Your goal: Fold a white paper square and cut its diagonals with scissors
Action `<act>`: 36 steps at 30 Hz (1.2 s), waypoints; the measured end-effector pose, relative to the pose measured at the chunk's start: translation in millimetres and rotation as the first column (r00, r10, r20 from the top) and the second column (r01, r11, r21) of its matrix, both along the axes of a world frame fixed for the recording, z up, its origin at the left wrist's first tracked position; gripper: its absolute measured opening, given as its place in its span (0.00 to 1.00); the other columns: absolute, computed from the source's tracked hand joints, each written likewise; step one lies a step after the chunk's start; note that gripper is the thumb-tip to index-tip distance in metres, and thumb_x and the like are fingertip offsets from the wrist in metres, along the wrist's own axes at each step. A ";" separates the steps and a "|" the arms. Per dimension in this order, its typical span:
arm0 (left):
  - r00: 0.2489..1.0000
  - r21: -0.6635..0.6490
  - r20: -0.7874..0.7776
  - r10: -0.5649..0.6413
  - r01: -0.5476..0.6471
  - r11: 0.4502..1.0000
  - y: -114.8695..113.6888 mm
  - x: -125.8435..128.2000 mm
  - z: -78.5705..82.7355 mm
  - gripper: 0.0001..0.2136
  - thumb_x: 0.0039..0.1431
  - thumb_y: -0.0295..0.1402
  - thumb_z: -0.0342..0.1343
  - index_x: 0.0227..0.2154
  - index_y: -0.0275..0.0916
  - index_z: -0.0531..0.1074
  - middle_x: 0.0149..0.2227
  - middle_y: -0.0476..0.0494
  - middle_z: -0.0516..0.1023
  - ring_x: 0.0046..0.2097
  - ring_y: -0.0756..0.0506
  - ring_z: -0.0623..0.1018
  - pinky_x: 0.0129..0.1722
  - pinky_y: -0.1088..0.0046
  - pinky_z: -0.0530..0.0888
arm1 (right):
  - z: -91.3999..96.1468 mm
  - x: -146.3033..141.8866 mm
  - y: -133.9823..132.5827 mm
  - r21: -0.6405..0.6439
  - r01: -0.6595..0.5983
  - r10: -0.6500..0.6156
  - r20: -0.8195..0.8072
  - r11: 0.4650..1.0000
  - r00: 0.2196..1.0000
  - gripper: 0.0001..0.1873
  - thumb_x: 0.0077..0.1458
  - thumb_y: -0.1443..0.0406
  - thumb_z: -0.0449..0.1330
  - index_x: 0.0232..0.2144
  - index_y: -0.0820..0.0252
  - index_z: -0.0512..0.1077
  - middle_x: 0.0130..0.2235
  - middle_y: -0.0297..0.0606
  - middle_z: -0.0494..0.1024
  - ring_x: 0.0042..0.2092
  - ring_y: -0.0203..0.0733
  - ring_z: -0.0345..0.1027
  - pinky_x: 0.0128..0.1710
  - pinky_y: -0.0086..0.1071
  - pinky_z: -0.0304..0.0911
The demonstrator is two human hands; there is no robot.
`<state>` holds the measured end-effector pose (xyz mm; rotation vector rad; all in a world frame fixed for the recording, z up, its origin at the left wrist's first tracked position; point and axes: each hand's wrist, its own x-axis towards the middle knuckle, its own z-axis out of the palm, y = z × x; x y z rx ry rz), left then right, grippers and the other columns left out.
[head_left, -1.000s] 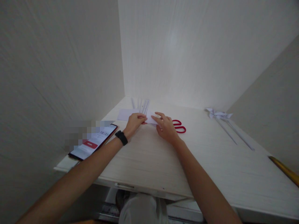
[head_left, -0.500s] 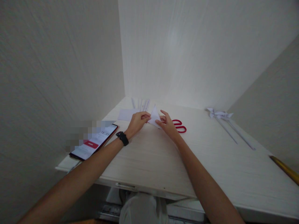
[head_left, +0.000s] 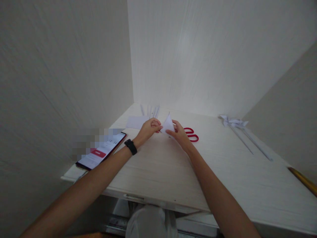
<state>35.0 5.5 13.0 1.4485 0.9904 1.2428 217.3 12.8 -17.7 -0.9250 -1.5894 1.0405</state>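
Folded paper (head_left: 168,125), now farther right, between both hands (head_left: 180,134), each narrowly pinched on its edge.

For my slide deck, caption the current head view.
Right hand holds triangular white paper, left hand at its edge, red scissor handles alongside.

The phone (head_left: 104,148) on the left side of the table (head_left: 158,165) shows dark numbers (head_left: 113,142) that look like 18:34 (they are a bit fuzzy). Nearer, on the same phone, is a red bar (head_left: 98,153) with a little white mark (head_left: 98,153) on it, too blurry to read. The thin strips (head_left: 157,112) at the far side of the table have tiny dark marks, too small to make out.
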 end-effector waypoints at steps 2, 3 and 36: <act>1.000 -0.018 0.007 -0.002 0.002 1.000 -0.5 -0.8 0.9 0.08 0.46 0.29 0.63 0.28 0.37 0.69 0.23 0.51 0.74 0.27 0.50 0.75 0.30 0.74 0.71 | -0.6 1.1 0.1 -0.001 0.011 -0.011 0.009 1.000 1.000 0.32 0.46 0.60 0.66 0.52 0.58 0.61 0.48 0.47 0.77 0.44 0.45 0.74 0.42 0.40 0.71; 1.000 -0.023 0.012 -0.005 0.005 1.000 -0.6 -1.2 1.0 0.08 0.46 0.29 0.63 0.28 0.37 0.69 0.23 0.50 0.75 0.28 0.50 0.75 0.31 0.74 0.71 | -0.7 1.7 0.2 -0.004 0.016 -0.016 0.007 1.000 1.000 0.32 0.46 0.60 0.66 0.52 0.58 0.61 0.48 0.46 0.77 0.44 0.45 0.74 0.42 0.40 0.71; 0.994 -0.091 0.085 -0.071 0.079 0.993 -0.8 -2.0 -2.8 0.11 0.43 0.25 0.65 0.30 0.34 0.70 0.25 0.49 0.77 0.30 0.51 0.77 0.34 0.75 0.72 | 5.4 -0.5 -0.6 -0.024 0.079 -0.081 -0.076 0.997 0.994 0.32 0.40 0.61 0.68 0.48 0.57 0.63 0.45 0.44 0.77 0.44 0.47 0.73 0.43 0.42 0.70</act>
